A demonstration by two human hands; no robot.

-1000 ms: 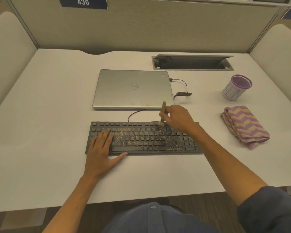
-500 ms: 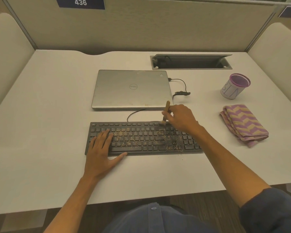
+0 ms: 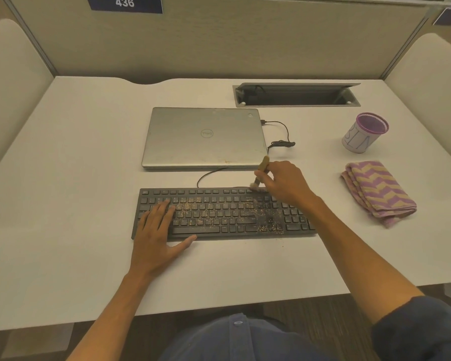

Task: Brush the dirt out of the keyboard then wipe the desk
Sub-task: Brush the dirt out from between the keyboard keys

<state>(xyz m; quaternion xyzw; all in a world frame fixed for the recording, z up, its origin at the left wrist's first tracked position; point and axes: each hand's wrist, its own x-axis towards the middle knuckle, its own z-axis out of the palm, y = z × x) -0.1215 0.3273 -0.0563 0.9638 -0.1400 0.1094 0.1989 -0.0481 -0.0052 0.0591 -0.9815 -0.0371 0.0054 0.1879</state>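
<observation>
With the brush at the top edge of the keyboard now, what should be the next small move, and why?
Probably draw the brush toward the body, down across the keys. The right hand grips it with the bristles at the top row of the keyboard, and brown crumbs lie thick just below, near the front right edge. The left hand rests flat on the left keys, steadying it.

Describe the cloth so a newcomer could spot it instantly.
Start at the white desk and go to its right side, past the keyboard. The cloth lies folded there, nearer the person than the purple-rimmed cup. It is the only soft item, with purple and tan zigzag stripes.
</observation>
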